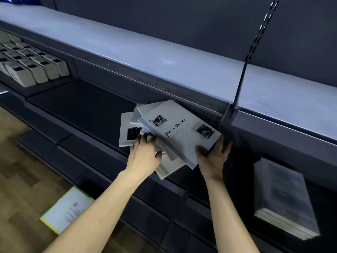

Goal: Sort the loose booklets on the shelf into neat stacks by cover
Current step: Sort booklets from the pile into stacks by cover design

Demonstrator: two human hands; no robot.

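A messy pile of white booklets (pixel 164 161) lies on the dark middle shelf (pixel 82 106). The top booklet (pixel 179 132), titled "Time & Memory" with two small black-and-white photos, sits tilted on the pile. My right hand (pixel 212 156) grips its near right corner, thumb on the cover and fingers along the edge. My left hand (pixel 145 152) rests on the left side of the pile with its fingers tucked in under the top booklet's edge. Another white booklet (pixel 127 130) with a black photo pokes out at the left.
A neat stack of grey-blue booklets (pixel 284 198) lies on the shelf section to the right. Rows of white books (pixel 31 64) stand at the far left. A yellow-edged booklet (pixel 67 209) lies on the wooden floor. The upper shelf (pixel 164 57) overhangs the pile.
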